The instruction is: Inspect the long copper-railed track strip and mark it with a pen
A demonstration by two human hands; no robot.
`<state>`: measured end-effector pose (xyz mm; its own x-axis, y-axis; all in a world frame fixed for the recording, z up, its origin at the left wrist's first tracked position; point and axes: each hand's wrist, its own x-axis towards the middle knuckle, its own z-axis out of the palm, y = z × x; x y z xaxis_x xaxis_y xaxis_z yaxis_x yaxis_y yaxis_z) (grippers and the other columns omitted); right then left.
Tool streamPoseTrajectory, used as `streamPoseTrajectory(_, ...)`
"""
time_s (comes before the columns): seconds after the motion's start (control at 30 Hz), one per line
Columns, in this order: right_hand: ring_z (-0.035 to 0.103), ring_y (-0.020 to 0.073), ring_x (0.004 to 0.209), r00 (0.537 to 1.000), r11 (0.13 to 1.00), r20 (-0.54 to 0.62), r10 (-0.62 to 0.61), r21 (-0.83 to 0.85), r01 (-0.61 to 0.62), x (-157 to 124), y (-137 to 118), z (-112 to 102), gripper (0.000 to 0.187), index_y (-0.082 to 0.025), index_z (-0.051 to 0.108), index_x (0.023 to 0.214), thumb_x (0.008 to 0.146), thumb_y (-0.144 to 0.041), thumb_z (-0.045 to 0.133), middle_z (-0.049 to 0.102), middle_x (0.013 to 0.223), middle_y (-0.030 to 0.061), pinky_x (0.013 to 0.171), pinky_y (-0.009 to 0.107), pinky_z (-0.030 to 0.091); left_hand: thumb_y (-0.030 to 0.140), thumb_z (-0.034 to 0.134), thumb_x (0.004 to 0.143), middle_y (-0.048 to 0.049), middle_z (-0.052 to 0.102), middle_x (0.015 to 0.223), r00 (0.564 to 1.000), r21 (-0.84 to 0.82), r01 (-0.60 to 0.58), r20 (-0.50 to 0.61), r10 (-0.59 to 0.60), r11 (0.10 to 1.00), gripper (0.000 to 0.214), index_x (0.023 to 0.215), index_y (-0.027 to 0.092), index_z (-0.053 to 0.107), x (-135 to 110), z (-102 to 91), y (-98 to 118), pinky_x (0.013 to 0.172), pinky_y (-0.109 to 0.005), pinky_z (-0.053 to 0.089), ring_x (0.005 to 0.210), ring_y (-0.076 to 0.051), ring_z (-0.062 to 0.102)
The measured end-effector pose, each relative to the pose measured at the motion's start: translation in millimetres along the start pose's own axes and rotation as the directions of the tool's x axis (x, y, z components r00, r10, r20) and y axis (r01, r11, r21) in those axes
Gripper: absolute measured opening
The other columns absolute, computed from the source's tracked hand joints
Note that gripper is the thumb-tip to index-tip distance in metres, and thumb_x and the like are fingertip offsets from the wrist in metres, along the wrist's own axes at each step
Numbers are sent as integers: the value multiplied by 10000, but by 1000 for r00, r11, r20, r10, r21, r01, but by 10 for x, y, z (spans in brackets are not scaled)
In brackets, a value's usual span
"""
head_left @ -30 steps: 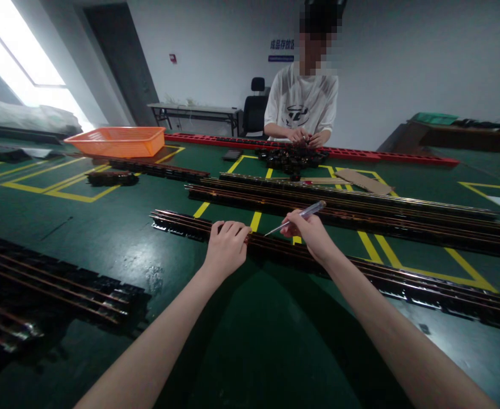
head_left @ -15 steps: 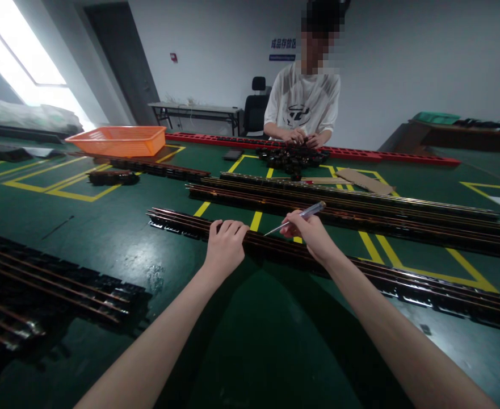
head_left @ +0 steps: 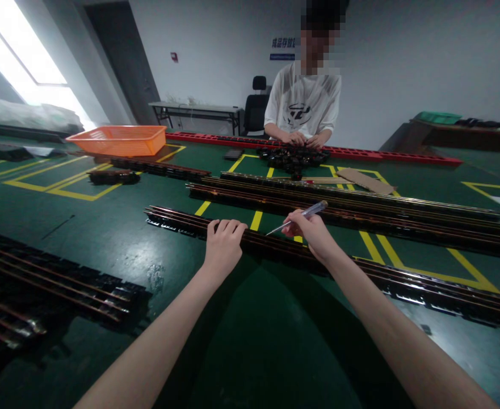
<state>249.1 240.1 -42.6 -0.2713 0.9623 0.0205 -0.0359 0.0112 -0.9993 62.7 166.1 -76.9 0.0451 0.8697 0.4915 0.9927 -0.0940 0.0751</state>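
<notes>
A long dark rail strip (head_left: 177, 220) with copper-coloured bars lies across the green table in front of me. My left hand (head_left: 224, 244) rests on it, fingers curled over its far edge. To its right, my right hand (head_left: 311, 230) pinches a clear-handled screwdriver (head_left: 301, 216); its thin metal tip points left and down toward the strip, just past my left fingers.
More long rail strips (head_left: 339, 199) lie farther back, and others (head_left: 54, 284) at my near left. An orange basket (head_left: 120, 140) stands at the back left. A person in a white shirt (head_left: 303, 105) across the table handles a heap of small black parts (head_left: 292, 158). A cardboard piece (head_left: 362, 180) lies nearby.
The near rail strip has slid slightly left along the table under my left hand. Both hands keep nearly the same pose.
</notes>
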Motion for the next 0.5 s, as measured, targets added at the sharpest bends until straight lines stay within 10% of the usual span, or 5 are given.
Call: streamPoseTrajectory(0.5, 561, 99, 470, 999, 1000, -33, 2, -12, -3, -3, -16, 1, 144, -151, 602, 536, 641, -241, 561, 608, 499, 12, 491, 199, 476, 33, 419, 803, -67, 673, 1060, 999, 43, 48, -5, -48, 998, 343, 1018, 189, 636, -5, -18, 18, 961, -468, 321, 1028, -265, 562)
